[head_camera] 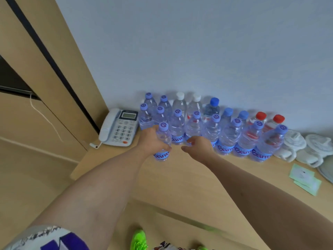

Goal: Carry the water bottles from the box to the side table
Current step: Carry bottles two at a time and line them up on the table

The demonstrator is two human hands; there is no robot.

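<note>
Several clear water bottles [228, 134] with purple, blue, white and red caps stand in rows against the wall on the wooden side table [180, 179]. My left hand [153, 141] grips one purple-capped bottle [163, 139] upright at the front left of the rows, its base on or just above the tabletop. My right hand [198, 147] hovers low beside it with loosely curled fingers. Its fingertips are at the base of a front-row bottle [193, 126] and nothing is in its grasp. The box is out of view.
A white desk phone [119, 129] sits left of the bottles near the table corner. White cups [295, 147] and paper slips [304, 177] lie at the right. A wooden panel [54, 69] rises on the left. Green shoes [138, 240] show below.
</note>
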